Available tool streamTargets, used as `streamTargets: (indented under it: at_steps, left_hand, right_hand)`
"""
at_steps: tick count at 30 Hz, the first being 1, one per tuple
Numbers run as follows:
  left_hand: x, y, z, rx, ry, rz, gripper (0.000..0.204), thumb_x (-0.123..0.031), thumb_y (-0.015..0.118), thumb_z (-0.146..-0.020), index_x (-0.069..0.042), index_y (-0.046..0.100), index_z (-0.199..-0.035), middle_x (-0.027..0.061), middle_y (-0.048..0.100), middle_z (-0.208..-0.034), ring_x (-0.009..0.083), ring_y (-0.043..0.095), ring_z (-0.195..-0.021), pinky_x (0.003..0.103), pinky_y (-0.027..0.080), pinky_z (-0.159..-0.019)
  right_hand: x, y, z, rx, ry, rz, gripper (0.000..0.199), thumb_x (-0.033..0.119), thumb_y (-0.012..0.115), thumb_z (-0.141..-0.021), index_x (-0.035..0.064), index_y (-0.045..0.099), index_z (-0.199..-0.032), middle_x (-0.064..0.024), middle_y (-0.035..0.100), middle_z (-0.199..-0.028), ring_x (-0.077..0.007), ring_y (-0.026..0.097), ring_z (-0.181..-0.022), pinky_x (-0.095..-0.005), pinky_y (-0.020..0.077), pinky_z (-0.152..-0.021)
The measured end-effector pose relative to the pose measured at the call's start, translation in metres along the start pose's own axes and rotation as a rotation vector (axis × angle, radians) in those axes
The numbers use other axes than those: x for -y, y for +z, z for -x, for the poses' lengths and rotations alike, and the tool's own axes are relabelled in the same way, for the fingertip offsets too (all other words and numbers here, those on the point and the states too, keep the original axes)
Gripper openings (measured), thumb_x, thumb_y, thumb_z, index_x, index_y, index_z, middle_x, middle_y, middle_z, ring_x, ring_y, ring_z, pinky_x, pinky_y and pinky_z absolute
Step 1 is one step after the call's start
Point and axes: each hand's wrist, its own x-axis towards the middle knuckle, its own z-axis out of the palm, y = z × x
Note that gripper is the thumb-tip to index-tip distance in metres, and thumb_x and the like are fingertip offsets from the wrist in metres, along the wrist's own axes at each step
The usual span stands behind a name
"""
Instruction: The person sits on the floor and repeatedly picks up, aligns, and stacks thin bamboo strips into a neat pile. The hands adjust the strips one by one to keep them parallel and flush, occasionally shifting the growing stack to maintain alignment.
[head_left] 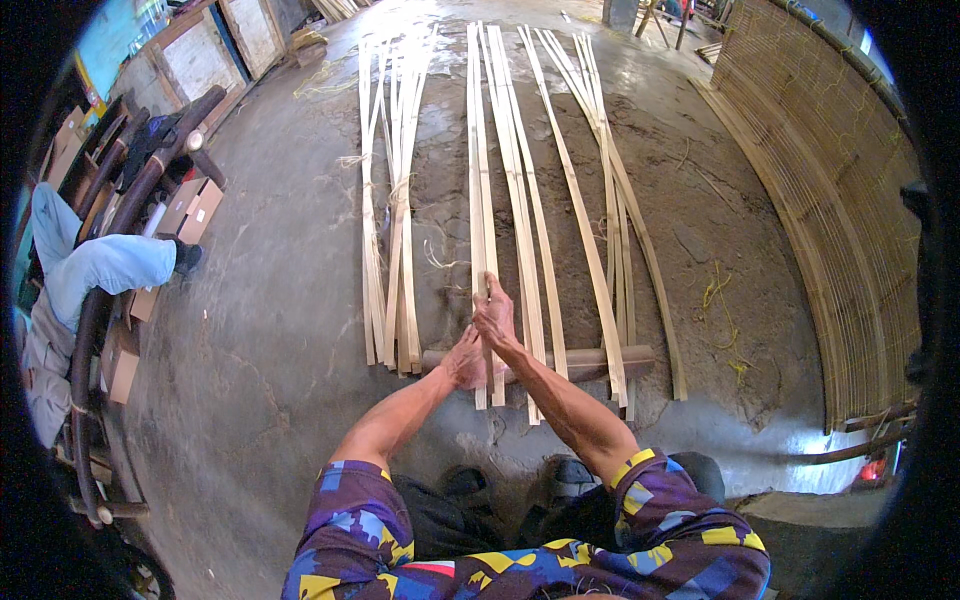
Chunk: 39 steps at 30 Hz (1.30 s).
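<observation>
Ideally, the right hand [495, 312], seemingly pinching the middle strips [477, 200], holds them flat over the pole [587, 364]; the left hand [464, 360], its grip hidden, steadies nearby.

Patterned purple sleeves [355, 512]; dark trousers [438, 520]

smooth wooden strips [477, 200], rough concrete floor [720, 230]

The right hand [495, 312] grips pale strips [475, 180], the left hand [463, 362] against them just nearer the body. Beside the left hand, a brown pole [588, 363] passes beneath; more strips [367, 215] lie on either side.
</observation>
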Motion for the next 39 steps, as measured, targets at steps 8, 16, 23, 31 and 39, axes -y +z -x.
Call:
streamTargets:
  at_steps: [8,16,23,31,39]
  left_hand:
    - [0.016,0.008,-0.002,0.2,0.014,-0.17,0.062,-0.04,0.041,-0.079,-0.004,0.032,-0.128,0.0149,0.029,-0.135,0.0319,0.019,-0.127,0.048,0.009,-0.105]
    - [0.013,0.006,0.0,0.005,0.019,0.046,0.07,-0.046,0.046,-0.077,-0.009,0.025,-0.132,0.0147,0.024,-0.137,0.032,0.013,-0.129,0.049,0.007,-0.105]
    - [0.017,0.01,0.001,0.04,0.052,0.165,0.06,-0.034,0.042,-0.081,-0.008,0.025,-0.132,0.0137,0.021,-0.139,0.0288,0.012,-0.13,0.048,0.007,-0.105]
    - [0.048,-0.01,0.018,-0.574,-0.489,0.456,0.04,-0.015,0.047,-0.08,0.002,0.045,-0.117,0.0233,0.051,-0.11,0.034,0.048,-0.106,0.035,0.037,-0.092]
    - [0.041,-0.042,0.0,-0.658,-0.682,1.274,0.036,-0.023,0.047,-0.087,-0.002,0.05,-0.115,0.0075,0.06,-0.093,0.0128,0.055,-0.081,0.026,0.045,-0.073]
  right_hand:
    - [0.012,0.003,0.006,0.041,0.136,0.114,0.044,0.009,0.047,-0.08,-0.0041,0.04,-0.121,-0.0267,0.051,-0.108,-0.0326,0.053,-0.101,-0.035,0.0402,-0.087]
    - [0.017,0.009,0.002,-0.109,-0.141,0.014,0.041,0.01,0.048,-0.079,-0.0021,0.043,-0.118,-0.0228,0.054,-0.1,-0.0336,0.054,-0.091,-0.0357,0.0431,-0.079]
    - [-0.005,0.014,0.012,0.102,0.288,-0.074,0.044,0.013,0.047,-0.081,-0.0049,0.04,-0.121,-0.0243,0.052,-0.109,-0.0302,0.052,-0.1,-0.0334,0.04,-0.086]
    - [-0.033,0.048,0.029,-0.034,0.21,-0.083,0.043,0.011,0.048,-0.081,-0.0051,0.04,-0.121,-0.0243,0.052,-0.11,-0.0214,0.054,-0.08,-0.0312,0.0449,-0.073]
    - [-0.012,0.053,0.045,-0.053,0.181,-0.071,0.045,0.014,0.046,-0.083,-0.0046,0.037,-0.123,-0.0236,0.047,-0.117,-0.0285,0.047,-0.11,-0.0348,0.0369,-0.09]
